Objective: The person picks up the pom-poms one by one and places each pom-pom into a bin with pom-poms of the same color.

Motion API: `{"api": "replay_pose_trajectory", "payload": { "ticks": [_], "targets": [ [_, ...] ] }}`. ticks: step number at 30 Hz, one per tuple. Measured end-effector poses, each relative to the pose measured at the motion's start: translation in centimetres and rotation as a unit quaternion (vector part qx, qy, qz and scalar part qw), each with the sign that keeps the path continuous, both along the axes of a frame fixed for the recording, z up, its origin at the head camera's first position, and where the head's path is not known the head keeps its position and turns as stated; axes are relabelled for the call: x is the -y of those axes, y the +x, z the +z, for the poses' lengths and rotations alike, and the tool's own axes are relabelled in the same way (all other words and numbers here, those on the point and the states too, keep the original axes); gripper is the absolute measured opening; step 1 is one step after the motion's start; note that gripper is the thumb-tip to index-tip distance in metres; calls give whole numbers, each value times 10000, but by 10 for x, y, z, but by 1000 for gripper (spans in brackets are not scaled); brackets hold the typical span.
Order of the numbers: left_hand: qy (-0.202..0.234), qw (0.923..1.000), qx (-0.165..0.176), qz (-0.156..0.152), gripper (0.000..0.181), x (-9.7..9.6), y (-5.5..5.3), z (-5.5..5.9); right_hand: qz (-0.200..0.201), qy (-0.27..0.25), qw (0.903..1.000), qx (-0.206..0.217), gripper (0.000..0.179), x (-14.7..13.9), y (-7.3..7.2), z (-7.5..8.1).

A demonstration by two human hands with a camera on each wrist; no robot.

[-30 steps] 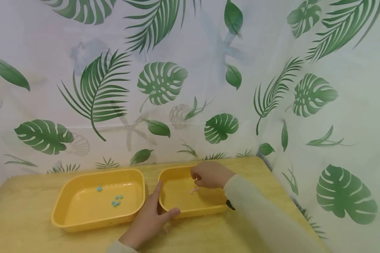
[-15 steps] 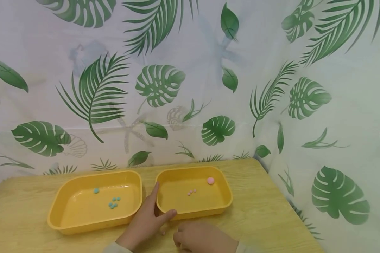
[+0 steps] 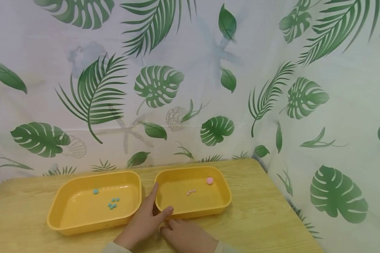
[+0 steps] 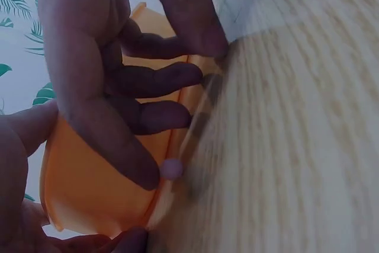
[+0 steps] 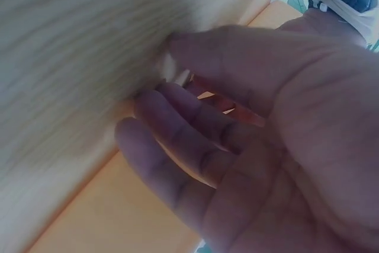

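My left hand rests against the front left corner of the right yellow tray, its fingers straight along the left side and its thumb at the front wall. Just in front of that tray, my right hand reaches down to the table beside the left thumb. A small pink ball sits at the foot of the tray wall in the left wrist view, close by one right fingertip; no pinch on it is visible. The head view hides this ball. Inside the tray lie three tiny pink balls and a larger pink round piece.
Left of my left hand stands another yellow tray, holding several small teal balls and a larger teal round piece. Both trays are on a wood-grain table. Leaf-printed cloth hangs behind and to the right.
My right hand has come out of the right tray, down to the table in front, then left toward my left thumb. My left hand stays at the tray corner.
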State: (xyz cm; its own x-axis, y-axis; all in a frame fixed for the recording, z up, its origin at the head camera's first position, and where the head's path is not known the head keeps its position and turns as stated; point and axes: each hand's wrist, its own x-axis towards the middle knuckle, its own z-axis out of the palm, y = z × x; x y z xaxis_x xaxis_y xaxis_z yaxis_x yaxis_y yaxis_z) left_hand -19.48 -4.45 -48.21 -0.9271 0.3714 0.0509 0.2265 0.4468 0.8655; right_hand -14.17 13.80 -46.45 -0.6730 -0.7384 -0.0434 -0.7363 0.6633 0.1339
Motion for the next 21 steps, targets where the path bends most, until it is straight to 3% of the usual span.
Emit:
{"api": "replay_pose_trajectory", "payload": {
  "ticks": [7, 14, 21],
  "targets": [
    [-29, 10000, -16, -24, 102, 2, -1, 0, 3, -49, 10000, -66, 38, 8, -2, 2],
    [108, 9999, -32, -49, 100, 2, -2, -1, 452, -144, 9988, -143, 8, 11, -4, 1],
    [-52, 10000, -45, -22, 103, 3, 0, 1, 442, -282, 9985, 176, 9, 11, -7, -1]
  ]
}}
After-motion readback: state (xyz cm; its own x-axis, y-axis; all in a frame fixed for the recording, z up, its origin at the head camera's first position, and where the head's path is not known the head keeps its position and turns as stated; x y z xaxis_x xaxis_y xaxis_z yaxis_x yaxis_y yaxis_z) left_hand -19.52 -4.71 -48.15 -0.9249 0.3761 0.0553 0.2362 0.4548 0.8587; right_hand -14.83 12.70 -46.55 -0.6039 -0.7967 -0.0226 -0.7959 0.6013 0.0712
